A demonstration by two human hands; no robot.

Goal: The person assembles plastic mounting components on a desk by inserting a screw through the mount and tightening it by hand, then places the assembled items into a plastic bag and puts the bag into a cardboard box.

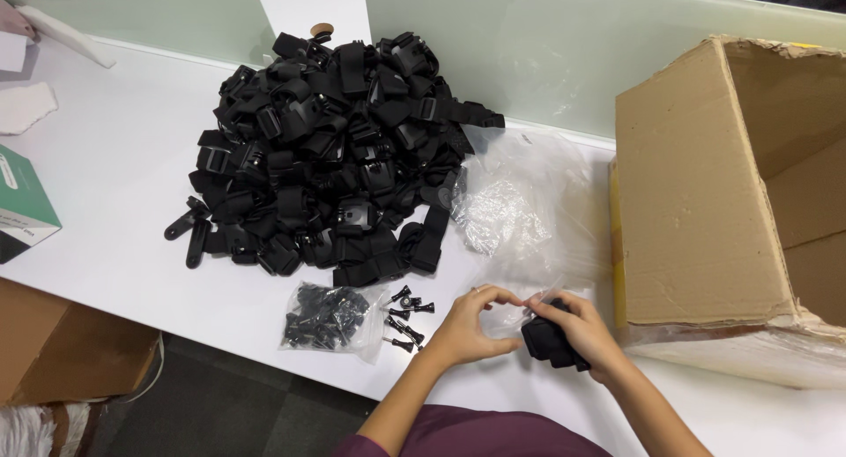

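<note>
Two hands point(529, 325), one strap bundle point(551, 342), one box point(705, 201).

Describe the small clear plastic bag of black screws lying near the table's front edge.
The small clear plastic bag of black thumbscrews lies flat on the white table, just below the big heap of black strap mounts. It looks crinkled and partly full. A few loose black screws lie by its right side. Neither hand touches it; the left hand is nearest.
</note>
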